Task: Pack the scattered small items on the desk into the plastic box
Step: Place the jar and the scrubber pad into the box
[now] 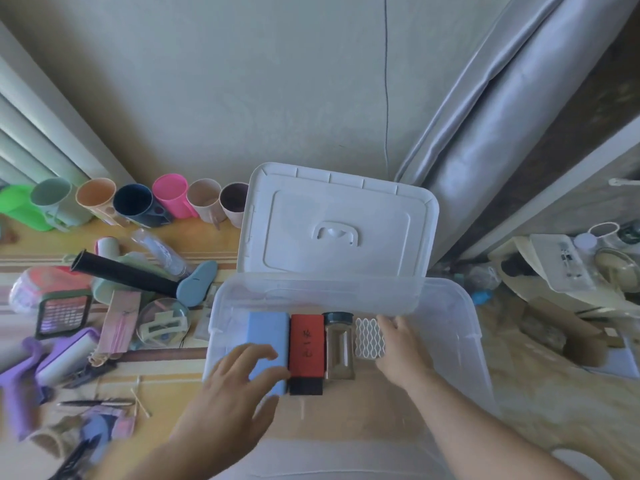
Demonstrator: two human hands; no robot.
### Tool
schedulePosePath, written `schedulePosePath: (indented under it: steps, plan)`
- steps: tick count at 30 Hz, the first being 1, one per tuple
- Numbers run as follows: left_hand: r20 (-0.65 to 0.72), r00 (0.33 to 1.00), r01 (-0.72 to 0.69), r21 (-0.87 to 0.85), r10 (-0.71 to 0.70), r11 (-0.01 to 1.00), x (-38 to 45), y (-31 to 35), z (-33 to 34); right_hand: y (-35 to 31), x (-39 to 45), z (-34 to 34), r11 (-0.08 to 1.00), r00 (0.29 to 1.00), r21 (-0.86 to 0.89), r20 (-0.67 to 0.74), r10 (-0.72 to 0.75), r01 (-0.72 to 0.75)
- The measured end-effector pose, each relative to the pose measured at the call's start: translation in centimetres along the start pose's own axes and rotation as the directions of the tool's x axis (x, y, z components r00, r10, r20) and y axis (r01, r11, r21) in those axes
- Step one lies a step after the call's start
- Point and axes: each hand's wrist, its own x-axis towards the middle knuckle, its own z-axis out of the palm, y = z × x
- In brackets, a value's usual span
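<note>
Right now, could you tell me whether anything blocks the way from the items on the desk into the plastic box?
Nothing visible does. The lid stands propped open behind the plastic box, so its top is clear. Both hands, left hand and right hand, are inside beside the packed row.

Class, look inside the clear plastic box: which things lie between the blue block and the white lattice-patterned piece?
In the head view, two things: a red and black box beside the blue block, then a glass jar with a dark lid next to the white lattice piece.
</note>
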Motion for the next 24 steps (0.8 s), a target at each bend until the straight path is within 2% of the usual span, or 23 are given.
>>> schedulePosePath:
  steps: [2,5,9,11,14,16,17,18,19,21,23,24]
  plan:
    - [-0.13,0.991,0.041,-0.013,-0.042,0.999,-1.9,-1.2,-0.9,-0.3,0.8,0.9,1.0,1.0,-0.021,0.027,0.002,-0.002]
    - [-0.274,0.939,0.201,-0.049,-0.207,0.978,-4.3,-3.3,-2.2,-0.4,1.4,2.4,0.997,0.998,-0.044,-0.019,0.063,-0.063]
    - [-0.306,0.824,0.447,-0.167,-0.477,0.879,-7.8,-7.2,-3.5,0.5,1.0,4.4,0.998,0.999,0.052,-0.027,0.023,-0.021]
    - [-0.309,0.774,0.522,-0.182,-0.552,0.833,-9.3,-10.0,-3.6,0.7,0.8,4.4,0.999,1.0,0.053,0.022,-0.012,0.011]
    - [-0.295,0.737,0.586,-0.167,-0.607,0.793,-10.9,-14.6,-3.2,-0.1,0.2,2.9,0.999,0.997,0.021,0.073,0.027,-0.029]
    - [-0.266,0.704,0.639,-0.168,-0.659,0.751,-11.4,-17.8,-3.1,-2.7,-0.6,0.1,0.998,0.998,0.017,-0.009,0.056,-0.056]
    - [-0.244,0.688,0.669,-0.153,-0.684,0.728,-11.5,-19.4,-3.0,-4.7,-1.2,-1.6,0.999,0.992,0.025,-0.12,0.037,-0.035]
    - [-0.224,0.676,0.692,-0.135,-0.702,0.709,-11.4,-21.0,-3.0,-7.1,-2.0,-3.2,0.999,0.965,0.042,-0.262,-0.017,0.029]
    - [-0.204,0.67,0.706,-0.124,-0.714,0.698,-11.1,-22.4,-3.1,-9.9,-2.9,-4.6,0.99,0.907,0.056,-0.41,-0.093,0.127]
    - [-0.167,0.692,0.697,-0.101,-0.702,0.71,-10.1,-24.5,-3.5,-17.0,-4.8,-6.6,0.935,0.748,0.002,-0.601,-0.282,0.354]
    - [-0.101,0.763,0.637,-0.055,-0.639,0.769,-8.4,-25.7,-3.8,-24.8,-6.0,-6.7,0.82,0.614,-0.081,-0.622,-0.486,0.567]
    - [-0.057,0.789,0.61,-0.055,-0.612,0.791,-7.3,-26.3,-3.7,-28.4,-6.0,-6.0,0.761,0.584,-0.089,-0.585,-0.562,0.643]
